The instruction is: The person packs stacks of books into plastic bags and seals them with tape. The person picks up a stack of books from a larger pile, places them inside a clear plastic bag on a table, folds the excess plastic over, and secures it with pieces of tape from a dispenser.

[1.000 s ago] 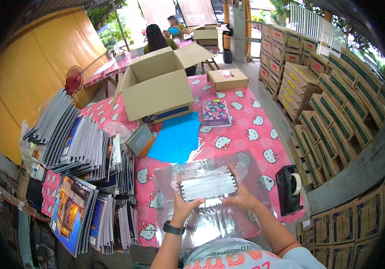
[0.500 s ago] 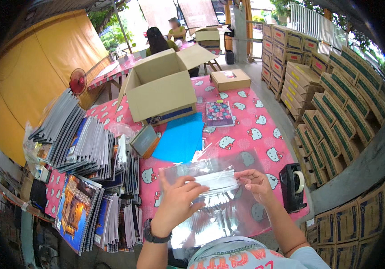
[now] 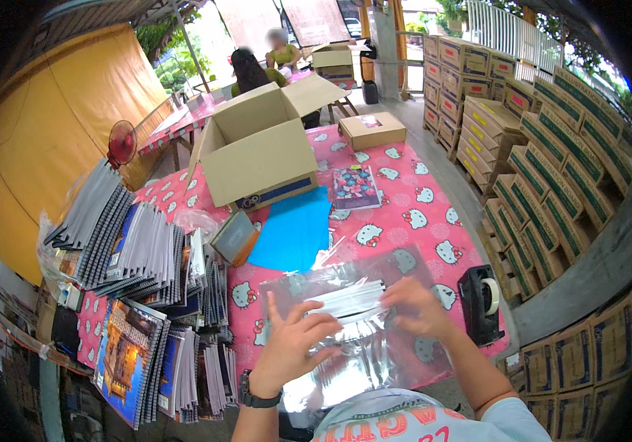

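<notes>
A bundle of thin white strips (image 3: 349,300) lies on a pile of clear plastic sheets or bags (image 3: 375,368) at the table's near edge. My left hand (image 3: 297,345), with a dark watch at the wrist, hovers over the plastic beside the strips' left end, its fingers spread. At the right end of the strips is my right hand (image 3: 420,308), fingers bent towards them and slightly blurred; whether it pinches a strip I cannot make out. A few loose strips (image 3: 329,252) lie beyond, next to blue sheets (image 3: 294,232).
Stacks of spiral notebooks (image 3: 139,250) crowd the left side. A black tape dispenser (image 3: 480,306) stands at the right edge. An open carton (image 3: 260,158), a flat brown box (image 3: 372,130) and a floral notebook (image 3: 356,187) occupy the far part. Two people sit beyond.
My right hand has turned and its fingers have bent in over the strips' right end. My left hand has shifted slightly down, off the strips, fingers spread. The view has tilted a little.
</notes>
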Action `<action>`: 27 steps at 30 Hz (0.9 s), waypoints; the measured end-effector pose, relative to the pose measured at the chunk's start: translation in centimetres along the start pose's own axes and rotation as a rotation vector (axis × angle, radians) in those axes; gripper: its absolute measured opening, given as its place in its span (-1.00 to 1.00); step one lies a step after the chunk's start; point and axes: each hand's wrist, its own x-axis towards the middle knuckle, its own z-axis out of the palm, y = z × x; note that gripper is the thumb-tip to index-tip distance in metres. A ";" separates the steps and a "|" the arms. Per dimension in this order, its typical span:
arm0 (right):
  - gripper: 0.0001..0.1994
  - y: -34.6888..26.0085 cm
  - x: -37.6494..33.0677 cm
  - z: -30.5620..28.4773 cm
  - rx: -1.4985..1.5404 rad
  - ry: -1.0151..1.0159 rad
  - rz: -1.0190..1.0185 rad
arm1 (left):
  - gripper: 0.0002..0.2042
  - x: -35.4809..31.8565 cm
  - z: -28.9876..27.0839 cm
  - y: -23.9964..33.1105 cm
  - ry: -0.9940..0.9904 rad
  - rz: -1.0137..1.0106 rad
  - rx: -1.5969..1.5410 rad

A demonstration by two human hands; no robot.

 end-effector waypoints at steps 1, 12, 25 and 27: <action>-0.61 -0.1 0.2 0.4 -0.172 -0.095 -0.075 | -0.86 0.0 0.6 -0.2 -0.046 0.055 0.040; -0.51 0.4 2.3 1.9 -0.376 -0.432 -0.201 | -0.42 -4.2 5.7 -3.9 0.347 -0.223 -0.184; -0.33 -2.2 3.4 1.7 -0.551 -0.706 -0.073 | -0.25 -1.5 4.4 -6.3 -0.257 0.116 -0.082; -0.32 -2.4 3.7 2.0 -0.544 -0.730 -0.043 | -0.24 -0.8 4.4 -5.8 -0.287 0.157 -0.024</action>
